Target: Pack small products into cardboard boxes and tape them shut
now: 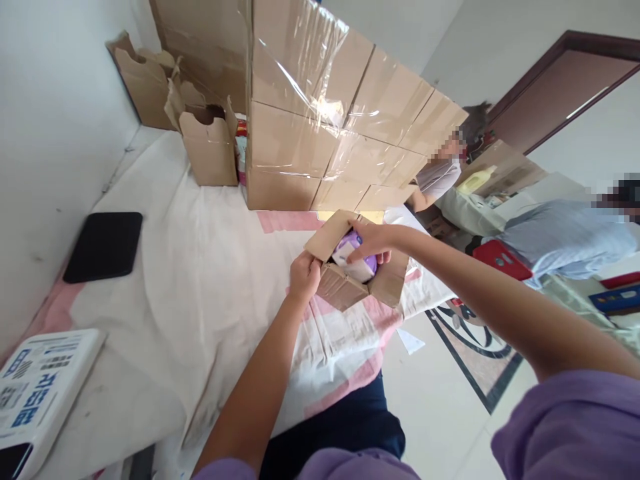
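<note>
An open cardboard box with its flaps spread sits near the front edge of the cloth-covered table. My left hand is closed on its left side, thumb by the rim. Inside the box is a purple-and-white soft package, its lower part hidden by the box walls. My right hand reaches in from the right and grips this package from above, the fingers partly hidden behind it.
A tall stack of film-wrapped cartons rises just behind the box. Opened cartons stand at the back left. A black flat pad and a white printed box lie left. Two people are at the right.
</note>
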Demonstrator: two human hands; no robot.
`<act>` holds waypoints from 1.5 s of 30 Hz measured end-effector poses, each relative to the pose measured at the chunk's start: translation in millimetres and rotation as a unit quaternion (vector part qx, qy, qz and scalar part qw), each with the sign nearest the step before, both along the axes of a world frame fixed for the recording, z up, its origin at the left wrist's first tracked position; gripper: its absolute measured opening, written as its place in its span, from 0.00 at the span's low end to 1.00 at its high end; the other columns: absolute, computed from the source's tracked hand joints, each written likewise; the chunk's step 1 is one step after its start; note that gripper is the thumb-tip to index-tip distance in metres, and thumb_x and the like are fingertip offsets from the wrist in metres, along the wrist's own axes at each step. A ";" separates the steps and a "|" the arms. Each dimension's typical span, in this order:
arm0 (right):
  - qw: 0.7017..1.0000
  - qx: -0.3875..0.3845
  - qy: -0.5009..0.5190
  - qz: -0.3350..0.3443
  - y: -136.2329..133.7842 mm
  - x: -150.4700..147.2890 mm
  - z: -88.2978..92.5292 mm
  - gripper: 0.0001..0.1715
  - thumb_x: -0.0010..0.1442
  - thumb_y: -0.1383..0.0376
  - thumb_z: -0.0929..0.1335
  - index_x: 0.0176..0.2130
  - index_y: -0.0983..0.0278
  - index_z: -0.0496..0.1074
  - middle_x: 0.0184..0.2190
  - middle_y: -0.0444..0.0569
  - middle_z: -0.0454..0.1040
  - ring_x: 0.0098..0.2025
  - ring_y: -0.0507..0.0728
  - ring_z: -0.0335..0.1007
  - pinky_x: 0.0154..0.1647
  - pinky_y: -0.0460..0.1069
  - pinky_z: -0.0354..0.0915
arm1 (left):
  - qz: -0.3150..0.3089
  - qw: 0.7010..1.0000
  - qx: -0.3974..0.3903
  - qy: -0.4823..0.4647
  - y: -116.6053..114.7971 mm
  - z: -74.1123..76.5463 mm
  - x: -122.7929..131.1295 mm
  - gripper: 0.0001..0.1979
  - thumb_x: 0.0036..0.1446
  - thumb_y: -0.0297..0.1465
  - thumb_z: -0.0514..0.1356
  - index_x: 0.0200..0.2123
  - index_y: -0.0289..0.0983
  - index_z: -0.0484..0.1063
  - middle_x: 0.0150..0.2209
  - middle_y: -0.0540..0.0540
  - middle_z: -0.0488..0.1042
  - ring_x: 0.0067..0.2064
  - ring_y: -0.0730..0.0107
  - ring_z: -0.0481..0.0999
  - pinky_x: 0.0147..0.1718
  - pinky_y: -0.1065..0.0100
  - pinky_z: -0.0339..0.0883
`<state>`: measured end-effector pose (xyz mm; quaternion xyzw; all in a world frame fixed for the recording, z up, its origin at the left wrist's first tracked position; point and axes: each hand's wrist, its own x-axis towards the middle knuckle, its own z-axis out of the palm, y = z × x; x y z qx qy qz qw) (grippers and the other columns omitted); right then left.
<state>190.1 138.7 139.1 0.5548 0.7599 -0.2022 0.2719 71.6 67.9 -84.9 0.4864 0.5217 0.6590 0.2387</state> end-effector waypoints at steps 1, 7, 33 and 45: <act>0.999 0.030 -0.028 0.016 -4.4 -2.0 -13.4 0.83 0.53 0.52 0.78 0.76 0.63 0.18 0.63 0.74 0.69 0.43 0.69 0.82 0.42 0.61 0.80 | -0.002 1.000 -0.002 0.000 0.5 -1.4 0.7 0.09 0.59 0.29 0.52 0.27 0.40 0.68 0.30 0.46 0.75 0.36 0.62 0.75 0.37 0.65 0.65; 0.969 0.215 -0.095 0.075 -14.3 -9.4 -71.6 0.70 0.60 0.61 0.74 0.78 0.63 0.25 0.68 0.78 0.60 0.59 0.77 0.75 0.54 0.65 0.73 | -0.017 0.999 -0.027 -0.020 2.4 -8.3 3.8 0.06 0.55 0.29 0.55 0.30 0.39 0.72 0.31 0.46 0.78 0.36 0.61 0.78 0.36 0.66 0.68; 0.626 0.319 0.664 -0.256 -64.9 163.0 -115.6 0.30 0.69 0.51 0.61 0.66 0.55 0.63 0.40 0.51 0.79 0.44 0.64 0.79 0.45 0.61 0.76 | -0.194 0.896 0.006 0.400 -74.9 99.3 7.3 0.56 0.49 0.68 0.61 0.73 0.43 0.57 0.66 0.37 0.69 0.72 0.40 0.59 0.69 0.44 0.52; 0.770 0.370 0.516 -0.061 -81.7 132.6 -135.7 0.31 0.70 0.57 0.63 0.69 0.52 0.62 0.56 0.54 0.78 0.70 0.72 0.58 0.68 0.73 0.59 | -0.024 0.864 -0.097 0.493 -88.0 133.6 65.5 0.47 0.59 0.47 0.68 0.76 0.54 0.50 0.75 0.42 0.56 0.76 0.32 0.50 0.71 0.30 0.37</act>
